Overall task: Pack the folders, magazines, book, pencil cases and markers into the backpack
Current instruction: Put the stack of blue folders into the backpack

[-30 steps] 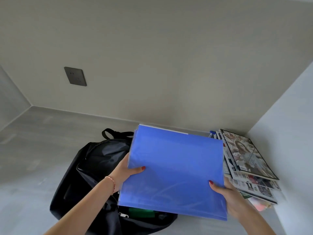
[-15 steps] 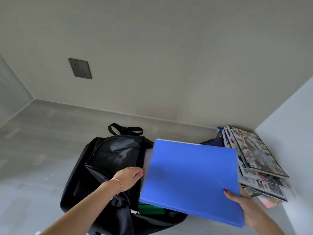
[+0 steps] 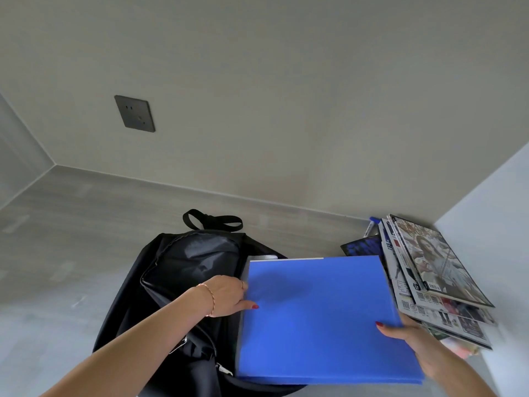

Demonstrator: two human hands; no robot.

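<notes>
Two hands: your right hand (image 3: 412, 339) and left hand (image 3: 229, 296) grip the folders (image 3: 320, 319).
Left: magazines (image 3: 435, 276) wait outside the backpack (image 3: 177, 267).

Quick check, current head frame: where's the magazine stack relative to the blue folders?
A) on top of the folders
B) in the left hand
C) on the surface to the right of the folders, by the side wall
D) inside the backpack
C: the magazine stack lies on the surface at the right, next to the side wall, beside the blue folders held over the backpack by the left hand and right hand.
</notes>
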